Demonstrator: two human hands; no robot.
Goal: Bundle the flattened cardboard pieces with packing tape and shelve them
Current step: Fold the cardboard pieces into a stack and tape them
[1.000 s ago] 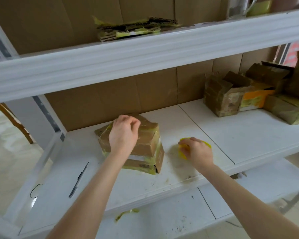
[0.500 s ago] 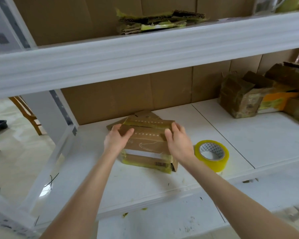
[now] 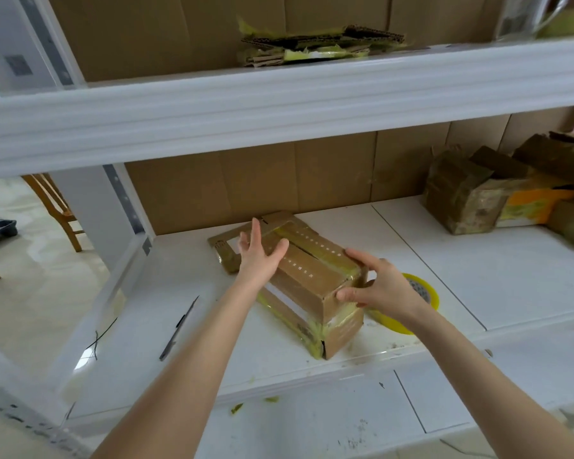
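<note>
A taped bundle of flattened cardboard [image 3: 309, 283] lies on the white middle shelf [image 3: 461, 270], wrapped in yellowish tape. My left hand [image 3: 259, 256] rests on its far left top with fingers spread. My right hand [image 3: 375, 286] grips the bundle's near right corner, thumb on top and fingers down the side. A yellow roll of packing tape [image 3: 423, 294] lies flat on the shelf just right of the bundle, partly hidden by my right hand.
A thin grey blade-like tool [image 3: 179, 327] lies on the shelf left of the bundle. More taped cardboard bundles [image 3: 471, 200] sit at the right back. Another flat bundle [image 3: 318, 44] lies on the upper shelf. A wooden chair [image 3: 55, 207] stands beyond the left post.
My right hand let go of the tape roll, which now lies on the shelf, and moved to the bundle. The bundle has turned so its right corner points toward me.
</note>
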